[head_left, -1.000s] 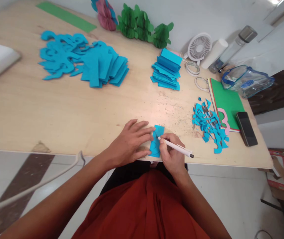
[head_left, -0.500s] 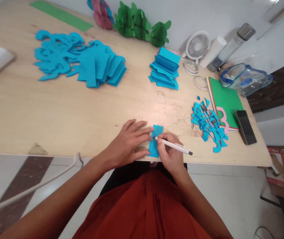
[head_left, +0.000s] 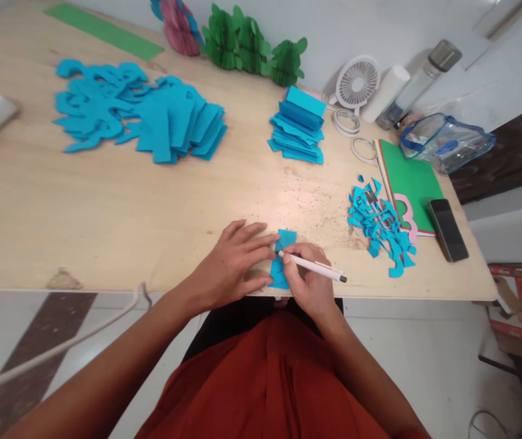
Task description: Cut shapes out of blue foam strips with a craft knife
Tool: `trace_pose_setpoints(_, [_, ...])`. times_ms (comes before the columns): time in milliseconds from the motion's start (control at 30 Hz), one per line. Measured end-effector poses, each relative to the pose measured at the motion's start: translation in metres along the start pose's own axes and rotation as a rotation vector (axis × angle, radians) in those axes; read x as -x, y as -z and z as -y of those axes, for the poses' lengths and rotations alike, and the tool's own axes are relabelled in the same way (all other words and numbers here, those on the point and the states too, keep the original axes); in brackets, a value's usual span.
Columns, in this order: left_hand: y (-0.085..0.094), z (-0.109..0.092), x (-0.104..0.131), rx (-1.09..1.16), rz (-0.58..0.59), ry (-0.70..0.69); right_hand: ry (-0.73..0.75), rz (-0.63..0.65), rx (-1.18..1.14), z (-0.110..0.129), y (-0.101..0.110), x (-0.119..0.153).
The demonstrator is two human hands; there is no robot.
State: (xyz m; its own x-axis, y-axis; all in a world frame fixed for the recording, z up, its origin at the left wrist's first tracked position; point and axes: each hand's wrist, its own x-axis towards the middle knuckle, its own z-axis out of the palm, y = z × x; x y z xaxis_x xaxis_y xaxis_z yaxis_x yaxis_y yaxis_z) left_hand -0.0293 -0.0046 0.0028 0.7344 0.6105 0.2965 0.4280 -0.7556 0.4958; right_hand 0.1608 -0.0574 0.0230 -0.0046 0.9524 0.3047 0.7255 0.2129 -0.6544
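The right hand [head_left: 309, 277] grips a white pen [head_left: 314, 266] over blue paper [head_left: 280, 274]. The left hand [head_left: 230, 263] lies spread at its edge.

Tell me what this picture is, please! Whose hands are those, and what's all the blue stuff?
There's no robot here, just a person. The camera sits on that person's head, looking forward and down. The bare right hand holds a slim white pen, its tip at a narrow strip of blue paper with dark lines. The bare left hand lies spread at its edge. On the pale wooden table are curvy blue paper cut-outs, small blue paper scraps, a round white fan and a dark rectangular phone.
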Motion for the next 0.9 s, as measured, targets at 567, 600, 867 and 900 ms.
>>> trace_pose_setpoints(567, [-0.001, 0.0, 0.0, -0.009, 0.02, 0.007, -0.009, -0.049, -0.031, -0.003, 0.0, 0.002])
trace_pose_setpoints(600, [-0.001, 0.0, 0.0, -0.011, 0.023, 0.007, -0.027, -0.059, -0.05, -0.003, 0.001, 0.003])
trace_pose_setpoints(867, [-0.001, 0.0, 0.0, -0.03, 0.032, -0.006, -0.186, -0.08, -0.192, -0.006, 0.008, 0.015])
trace_pose_setpoints(900, [-0.001, 0.0, 0.0, -0.028, 0.035, -0.002, -0.191, -0.079, -0.19, -0.005, 0.008, 0.017])
